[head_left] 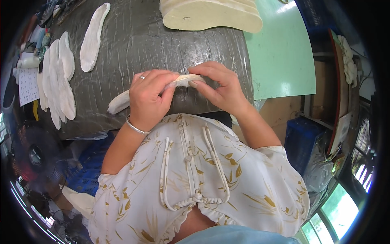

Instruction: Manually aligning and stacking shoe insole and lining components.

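A white fleecy insole is held edge-on between my two hands above the near part of the dark table. My left hand, wearing a ring and a bangle, closes round its middle, and the insole's other end sticks out to the left of that hand. With thumb and fingers, my right hand pinches the right end, which bends downward. Farther left lies a single white insole, sole-shaped and flat. Beside it, a group of several overlapping insoles rests along the table's left side.
The table is covered in wrinkled dark plastic. A thick cream stack of sole-shaped pieces stands at the far edge. A green board adjoins on the right. A fan, and blue crates are low at left; another blue crate sits at right.
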`<state>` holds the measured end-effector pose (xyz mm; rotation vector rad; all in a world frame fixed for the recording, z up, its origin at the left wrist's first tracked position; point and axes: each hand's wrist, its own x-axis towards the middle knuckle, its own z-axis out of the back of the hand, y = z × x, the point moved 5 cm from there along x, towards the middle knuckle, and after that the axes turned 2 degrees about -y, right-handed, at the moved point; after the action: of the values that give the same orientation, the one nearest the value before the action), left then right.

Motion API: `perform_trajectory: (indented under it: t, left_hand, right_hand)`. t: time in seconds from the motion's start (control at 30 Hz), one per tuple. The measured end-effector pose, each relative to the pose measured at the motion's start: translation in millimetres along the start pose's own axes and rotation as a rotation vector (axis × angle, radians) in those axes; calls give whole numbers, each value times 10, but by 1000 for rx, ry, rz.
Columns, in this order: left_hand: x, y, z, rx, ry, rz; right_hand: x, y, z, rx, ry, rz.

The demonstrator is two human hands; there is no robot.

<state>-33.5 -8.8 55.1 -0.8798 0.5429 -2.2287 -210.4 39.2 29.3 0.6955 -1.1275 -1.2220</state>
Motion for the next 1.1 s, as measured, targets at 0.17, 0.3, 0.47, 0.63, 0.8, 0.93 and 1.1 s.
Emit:
perform_trajectory:
  t: [0.17, 0.3, 0.47, 0.63, 0.8, 0.93, 1.1]
  left_hand:
    - [-83, 11, -54, -39, 78, 69]
    - [-93, 120, 52, -109, 170, 235]
    - [-262, 299, 24, -164, 196, 160]
    - [-369, 213, -55, -82, 118, 106]
    - [-380, 163, -123, -28, 116, 87]
    - [-489, 237, 99, 47, 42, 60]
    - [-783, 709, 532, 192, 87, 189]
  right_hand:
    - [22, 62, -36, -180, -10, 235]
    - [2, -69, 4, -129, 18, 139]
    - [2, -271, -4, 52, 141, 17]
    - [69, -243, -17, 177, 176, -76]
    - [65, -90, -173, -93, 399, 92]
    - [55, -49, -131, -203, 268, 160]
    - [74, -8, -141, -156, 293, 154]
